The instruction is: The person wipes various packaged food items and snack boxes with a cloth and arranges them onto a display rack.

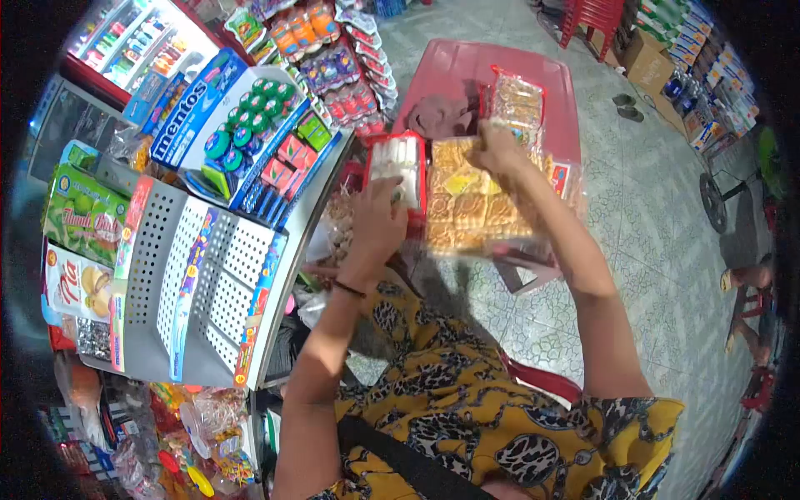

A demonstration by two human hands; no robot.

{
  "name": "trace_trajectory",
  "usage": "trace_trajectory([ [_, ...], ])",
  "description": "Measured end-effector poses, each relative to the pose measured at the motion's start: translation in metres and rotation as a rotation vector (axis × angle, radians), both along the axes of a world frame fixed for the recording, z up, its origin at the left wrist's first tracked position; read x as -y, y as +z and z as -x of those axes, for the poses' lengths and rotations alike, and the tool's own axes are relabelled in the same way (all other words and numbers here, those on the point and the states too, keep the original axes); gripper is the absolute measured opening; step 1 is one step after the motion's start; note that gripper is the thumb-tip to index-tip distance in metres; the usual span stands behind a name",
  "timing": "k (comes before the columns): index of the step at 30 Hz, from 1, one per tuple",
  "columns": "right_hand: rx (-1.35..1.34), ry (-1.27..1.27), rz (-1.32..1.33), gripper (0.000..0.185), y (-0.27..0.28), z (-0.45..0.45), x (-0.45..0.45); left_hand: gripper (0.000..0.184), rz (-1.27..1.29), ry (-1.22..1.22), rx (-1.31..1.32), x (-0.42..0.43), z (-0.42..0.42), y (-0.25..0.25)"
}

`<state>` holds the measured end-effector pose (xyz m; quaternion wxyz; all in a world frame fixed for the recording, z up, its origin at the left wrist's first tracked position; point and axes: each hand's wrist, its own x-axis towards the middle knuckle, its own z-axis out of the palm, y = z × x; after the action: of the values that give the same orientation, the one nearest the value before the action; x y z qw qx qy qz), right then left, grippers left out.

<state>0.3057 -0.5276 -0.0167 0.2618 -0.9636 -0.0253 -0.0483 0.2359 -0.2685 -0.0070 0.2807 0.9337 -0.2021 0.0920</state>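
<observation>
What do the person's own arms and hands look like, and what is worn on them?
The left hand and right hand are ungloved; rings are too small to tell. A thin dark band circles the left wrist, with none visible on the right. The short yellow sleeve has black, leopard-like print; the forearms are bare.

This is a small shop: a blue-and-white cardboard Mentos display [179, 133] of candy stands at upper left, beside a lit glass-fronted drinks cooler [137, 46], with bright plastic snack packets [312, 58] hanging at top centre and stacked cartons [704, 58] at upper right.
</observation>
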Motion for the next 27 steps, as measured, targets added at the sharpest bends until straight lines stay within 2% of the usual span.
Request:
trace_trajectory([
  [1,-0.002,-0.022,-0.017,0.044,0.003,0.002,0.009,0.051,-0.048,0.077,0.152,-0.001,-0.009,-0.03],
  [2,-0.009,-0.034,-0.035,0.043,0.008,0.008,0.011,0.051,-0.049,0.086,0.164,0.001,-0.015,-0.043],
  [3,0.012,-0.003,-0.286,0.04,0.041,0.031,0.008,0.055,-0.049,0.219,0.05,0.003,-0.018,-0.053],
  [4,-0.014,-0.061,-0.349,0.04,0.027,0.027,0.023,0.06,-0.046,0.353,-0.068,0.001,-0.021,-0.061],
  [5,-0.178,-0.055,-0.472,0.04,0.032,0.026,0.036,0.063,-0.032,0.386,-0.213,0.001,-0.026,-0.061],
  [6,-0.342,-0.056,-0.589,0.04,0.038,0.026,0.048,0.063,-0.023,0.387,-0.208,0.002,-0.03,-0.061],
  [8,-0.242,0.041,-0.665,0.039,0.037,0.035,0.058,0.064,-0.2,0.39,-0.262,0.007,-0.026,-0.048],
  [9,-0.268,0.024,-0.681,0.04,0.038,0.04,0.063,0.051,-0.293,0.416,0.122,0.008,-0.025,-0.065],
  [10,-0.274,0.019,-0.677,0.04,0.035,0.039,0.07,0.051,-0.29,0.414,0.114,0.013,-0.023,-0.056],
  [13,-0.409,0.031,-0.734,0.035,0.029,0.04,0.088,0.023,0.128,0.056,0.146,0.03,-0.016,-0.028],
  [14,-0.418,0.025,-0.73,0.035,0.027,0.039,0.089,0.023,0.132,0.056,0.135,0.037,-0.012,-0.028],
  [16,-0.425,0.004,-0.852,0.031,0.024,0.039,0.092,0.03,0.251,-0.068,-0.133,0.054,-0.004,-0.023],
  [17,-0.419,-0.01,-0.731,0.029,0.031,0.04,0.087,0.03,0.256,-0.072,-0.133,0.066,-0.005,-0.023],
  [19,-0.219,0.009,-0.639,0.028,-0.001,0.026,0.089,0.039,0.213,0.0,-0.287,0.09,-0.01,-0.021],
  [20,-0.206,-0.009,-0.668,0.03,0.015,0.036,0.072,0.039,0.222,-0.001,-0.285,0.099,-0.01,-0.019],
  [22,-0.112,-0.07,-0.646,0.031,-0.005,0.034,0.063,0.048,0.259,0.145,-0.382,0.111,-0.009,-0.017],
  [23,-0.151,-0.178,-0.333,0.038,0.038,0.051,0.038,0.046,0.296,0.132,-0.313,0.112,-0.017,-0.036],
  [24,-0.024,-0.152,-0.283,0.043,0.029,0.052,0.037,0.044,0.33,0.117,-0.243,0.114,-0.026,-0.055],
  [25,0.102,-0.124,-0.235,0.048,0.013,0.05,0.036,0.039,0.615,0.081,-0.536,0.112,-0.023,-0.038],
  [26,0.137,-0.066,-0.233,0.057,0.001,0.047,0.034,0.033,0.898,0.042,-0.83,0.11,-0.021,-0.03],
  [27,0.137,-0.064,-0.23,0.057,-0.009,0.047,0.034,0.024,1.198,-0.021,-1.035,0.109,-0.021,-0.029],
])
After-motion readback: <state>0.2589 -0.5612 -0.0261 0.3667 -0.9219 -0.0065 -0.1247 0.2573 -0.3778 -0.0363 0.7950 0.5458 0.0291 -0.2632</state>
